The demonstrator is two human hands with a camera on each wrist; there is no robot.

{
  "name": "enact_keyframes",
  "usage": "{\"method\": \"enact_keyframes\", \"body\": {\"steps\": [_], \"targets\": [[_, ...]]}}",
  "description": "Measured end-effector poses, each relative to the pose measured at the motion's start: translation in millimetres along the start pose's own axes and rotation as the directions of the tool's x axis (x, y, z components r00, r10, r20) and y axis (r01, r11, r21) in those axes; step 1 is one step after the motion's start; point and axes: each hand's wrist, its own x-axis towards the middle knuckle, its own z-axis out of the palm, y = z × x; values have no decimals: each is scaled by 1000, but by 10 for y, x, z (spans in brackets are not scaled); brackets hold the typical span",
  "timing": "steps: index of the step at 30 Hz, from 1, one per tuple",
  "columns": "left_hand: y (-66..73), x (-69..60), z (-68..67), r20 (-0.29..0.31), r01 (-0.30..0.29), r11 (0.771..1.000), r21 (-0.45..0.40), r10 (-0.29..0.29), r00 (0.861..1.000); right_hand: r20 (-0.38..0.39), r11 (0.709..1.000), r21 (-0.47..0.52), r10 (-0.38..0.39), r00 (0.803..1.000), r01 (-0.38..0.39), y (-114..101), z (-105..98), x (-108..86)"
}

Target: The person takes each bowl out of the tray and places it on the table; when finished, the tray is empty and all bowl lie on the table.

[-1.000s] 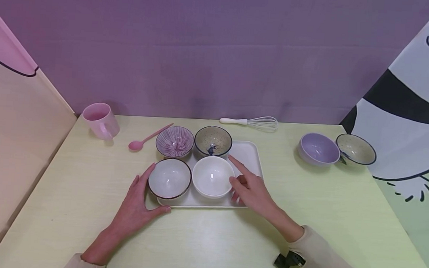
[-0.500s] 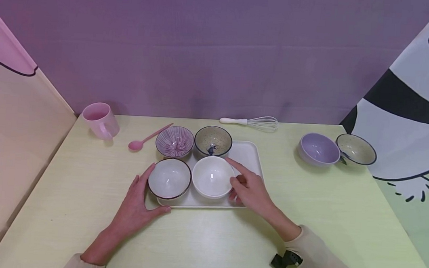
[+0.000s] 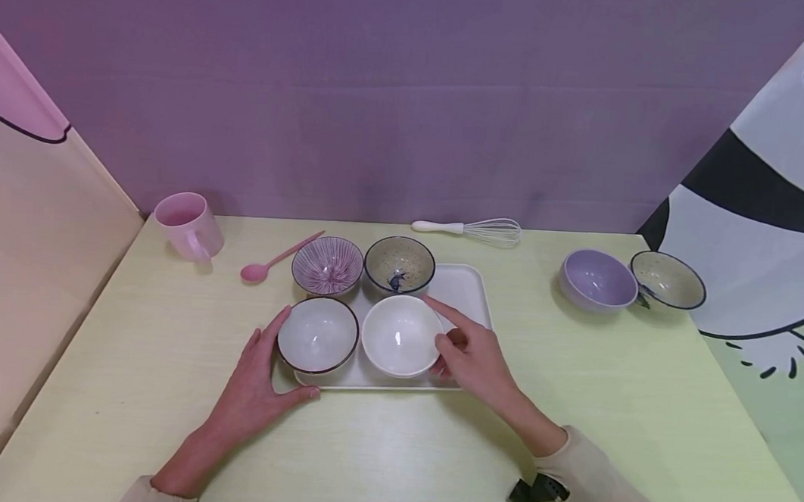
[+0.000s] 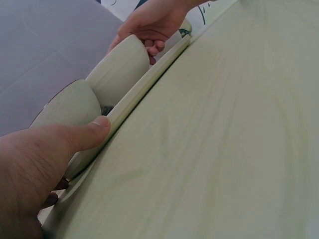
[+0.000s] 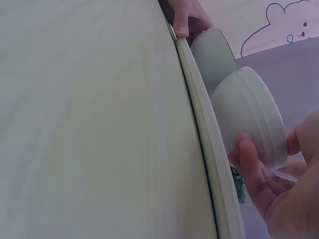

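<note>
Clock centre: middle of bowls A–D; 12 = far edge of table [image 3: 391, 455]. Tray [image 3: 465, 285] below the group, its bare end toward 3. Bowl A [image 3: 327, 268] at 10, bowl B [image 3: 400, 266] at 1–2, bowl C [image 3: 400, 338] at 4, bowl D [image 3: 319, 336] at 8. Left hand [image 3: 254, 387] at 8, beside bowl D; right hand [image 3: 474, 357] at 4, on bowl C. Spoon [image 3: 282, 257] at 10, mug [image 3: 186, 230] farther out. Whisk [image 3: 449, 228] at 2. Bowl E [image 3: 598, 282], then bowl F [image 3: 669, 280], at 3, well apart.
</note>
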Motion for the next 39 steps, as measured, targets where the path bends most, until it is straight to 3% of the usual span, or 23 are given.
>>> {"method": "enact_keyframes", "body": {"steps": [23, 33, 39], "targets": [[-6, -10, -4, -2, 5, 1000, -2, -5, 1000, -113, 999, 47, 27, 993, -22, 38, -449, -202], [5, 7, 1, 0, -7, 1000, 8, 7, 1000, -213, 994, 107, 26, 977, -3, 161, -672, -295], [-1, 4, -1, 0, -6, 1000, 6, 6, 1000, -281, 992, 117, 74, 957, -42, 221, -802, -322]]}}
